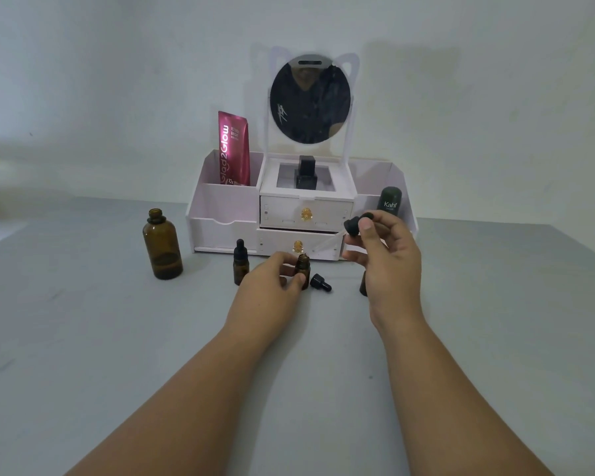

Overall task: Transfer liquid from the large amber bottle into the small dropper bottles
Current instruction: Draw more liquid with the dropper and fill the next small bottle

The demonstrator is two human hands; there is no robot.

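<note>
Left hand point(272, 281) grips uncapped amber dropper bottle point(303, 266); right hand point(390, 250) pinches black dropper cap point(353, 224).

You see glossy brown glass in the large amber bottle point(162, 247) and the small open dropper bottle point(303, 267); the black dropper cap point(354, 224) looks like dull rubber. Your matt grey tabletop point(117, 338) carries a white plastic organiser point(220, 209) with shiny gold-coloured knobs point(305, 214), a glossy magenta tube point(233, 149) and a reflective round mirror point(310, 99).
</note>
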